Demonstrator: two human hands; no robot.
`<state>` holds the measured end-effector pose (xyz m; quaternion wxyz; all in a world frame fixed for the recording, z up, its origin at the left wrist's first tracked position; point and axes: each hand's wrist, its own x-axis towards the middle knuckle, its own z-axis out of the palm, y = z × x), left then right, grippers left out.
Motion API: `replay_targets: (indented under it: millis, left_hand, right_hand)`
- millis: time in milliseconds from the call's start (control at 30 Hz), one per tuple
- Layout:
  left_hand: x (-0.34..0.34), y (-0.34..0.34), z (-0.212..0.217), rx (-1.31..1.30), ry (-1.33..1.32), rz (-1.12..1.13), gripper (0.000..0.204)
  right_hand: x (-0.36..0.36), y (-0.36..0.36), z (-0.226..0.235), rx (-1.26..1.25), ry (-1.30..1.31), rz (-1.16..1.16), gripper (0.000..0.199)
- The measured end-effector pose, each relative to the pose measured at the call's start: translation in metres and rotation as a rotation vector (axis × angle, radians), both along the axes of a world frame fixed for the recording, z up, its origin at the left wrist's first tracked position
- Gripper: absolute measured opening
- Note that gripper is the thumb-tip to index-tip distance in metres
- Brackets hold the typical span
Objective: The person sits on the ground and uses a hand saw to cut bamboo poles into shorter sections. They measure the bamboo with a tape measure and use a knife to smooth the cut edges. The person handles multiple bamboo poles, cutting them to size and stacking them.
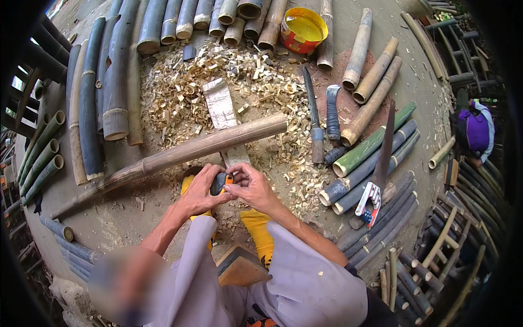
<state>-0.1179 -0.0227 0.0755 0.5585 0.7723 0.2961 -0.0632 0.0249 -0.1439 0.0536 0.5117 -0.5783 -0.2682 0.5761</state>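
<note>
Close together above my lap, my left hand (200, 192) and my right hand (253, 188) are both closed on a small orange and dark grey object (218, 183). Fingers cover much of it, so its kind is not plain. Just beyond my fingers a long bamboo pole (190, 150) lies slantwise, its far right end raised over a pale split wooden piece (219, 103). Beneath my hands are my feet in yellow footwear (256, 231), with a wooden block (242, 267) between my legs.
Bamboo shavings (267, 82) cover the ground ahead. A long blade (311, 101), a tool with a wrapped handle (332, 111) and a handsaw (381, 163) lie right. Cut bamboo tubes (115, 82) surround me. A yellow-red bucket (303, 30) stands far; a person in purple (475, 131) is far right.
</note>
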Motion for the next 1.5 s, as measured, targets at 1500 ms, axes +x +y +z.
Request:
replay_targets:
  millis: [1500]
  left_hand:
    - [-0.047,0.084,-0.005,0.36,0.725,0.364,0.058]
  right_hand:
    - [0.155,0.07,0.046,-0.039,-0.596,-0.008,0.014]
